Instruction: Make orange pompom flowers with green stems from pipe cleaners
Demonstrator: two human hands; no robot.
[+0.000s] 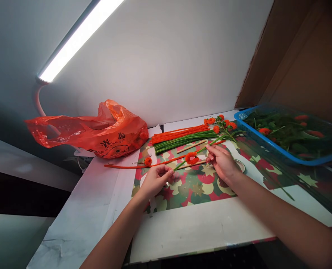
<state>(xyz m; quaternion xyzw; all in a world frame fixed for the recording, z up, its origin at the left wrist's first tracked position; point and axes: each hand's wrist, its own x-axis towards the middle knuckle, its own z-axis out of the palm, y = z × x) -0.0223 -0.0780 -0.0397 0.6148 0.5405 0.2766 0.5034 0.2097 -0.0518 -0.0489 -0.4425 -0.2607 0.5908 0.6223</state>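
My left hand [155, 180] is closed in a pinch on the lower end of a green pipe-cleaner stem [182, 163]. The stem runs up and right to an orange coiled flower [192, 158]. My right hand [222, 161] rests just right of that flower, fingers curled around the stem's upper part. A second orange coil [148, 161] sits on a long orange pipe cleaner [126, 166] lying left of my hands. Beyond them lie bundles of orange pipe cleaners [179, 133] and green pipe cleaners [185, 141].
A patterned mat [194, 186] covers the table. A blue basket [291, 157] of finished green and orange pieces stands at the right. An orange plastic bag [98, 130] lies at the left. Finished flowers [222, 125] and wooden sticks [192, 146] lie behind. A lamp bar [78, 37] glows overhead.
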